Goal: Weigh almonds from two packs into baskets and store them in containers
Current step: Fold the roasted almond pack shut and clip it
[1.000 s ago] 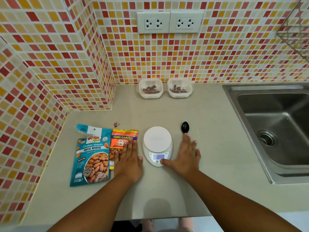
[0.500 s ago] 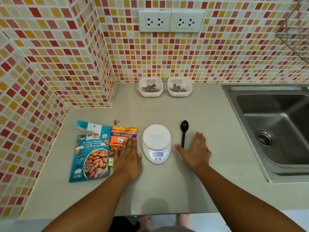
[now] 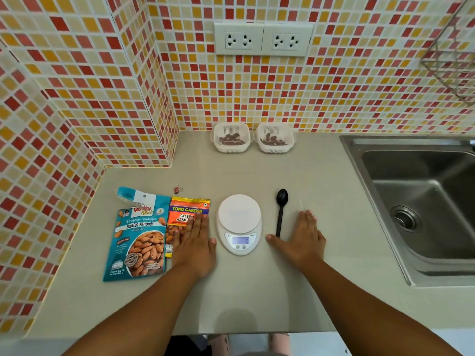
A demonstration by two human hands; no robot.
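Mosaic-tiled walls back a beige counter [image 3: 321, 188] with a steel sink [image 3: 421, 201] at right. 2 almond packs, teal [image 3: 136, 242] and orange [image 3: 183, 219], lie left of the white scale [image 3: 239, 222]. 2 lidded containers [image 3: 231, 137] [image 3: 275, 137] hold almonds by the wall. The left hand [image 3: 196, 246] rests flat on the orange pack, fingers together; the right hand [image 3: 302, 238] lies flat, thumb spread, beside a black spoon [image 3: 281, 209].

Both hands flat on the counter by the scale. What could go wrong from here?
1. The left hand lies flat on the orange salted almonds pack; pressing could crush nuts, or sliding could drag the pack.
2. The right hand rests beside the black spoon; a careless move could knock it against the scale and upset its zero reading.
3. The teal roasted almonds pack has its top torn open; lifting it carelessly might spill almonds.
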